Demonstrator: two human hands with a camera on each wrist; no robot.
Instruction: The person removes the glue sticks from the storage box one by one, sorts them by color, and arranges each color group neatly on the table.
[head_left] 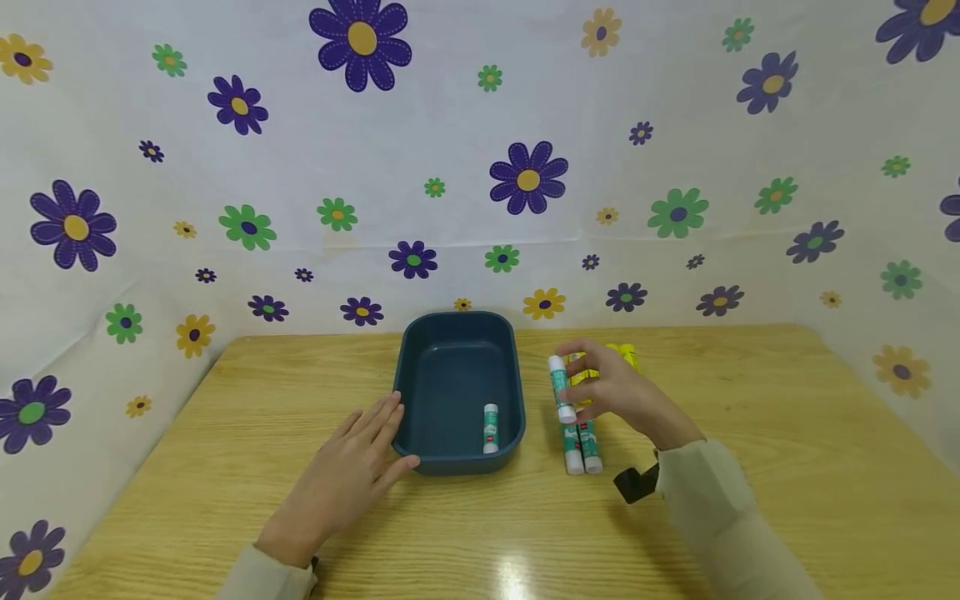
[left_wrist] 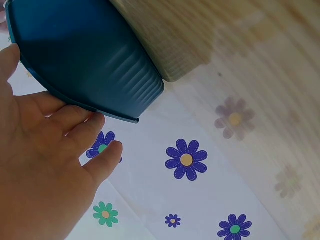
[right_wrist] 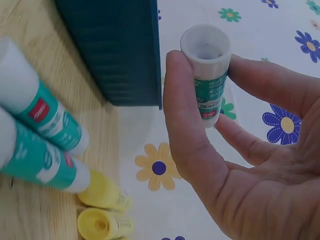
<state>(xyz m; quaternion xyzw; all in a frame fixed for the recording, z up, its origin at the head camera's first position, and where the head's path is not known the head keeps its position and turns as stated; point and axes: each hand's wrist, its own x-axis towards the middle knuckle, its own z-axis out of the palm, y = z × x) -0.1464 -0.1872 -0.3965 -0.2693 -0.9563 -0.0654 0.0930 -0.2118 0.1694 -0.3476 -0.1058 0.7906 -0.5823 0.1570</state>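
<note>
My right hand (head_left: 611,387) pinches a white and teal glue stick (head_left: 560,388) between thumb and fingers, lifted above the table to the right of a dark blue bin (head_left: 457,466). In the right wrist view the held glue stick (right_wrist: 210,75) shows its hollow white end. One more teal glue stick (head_left: 491,428) lies inside the bin, near its front right corner. My left hand (head_left: 348,467) rests with straight fingers against the bin's left rim; the left wrist view shows fingertips (left_wrist: 95,117) touching that rim.
Two teal glue sticks (head_left: 582,447) lie side by side on the wooden table (head_left: 300,367), below the right hand. Yellow glue sticks (head_left: 628,357) lie behind them, partly hidden by that hand. A white flowered cloth (head_left: 450,125) hangs behind the table and at both sides.
</note>
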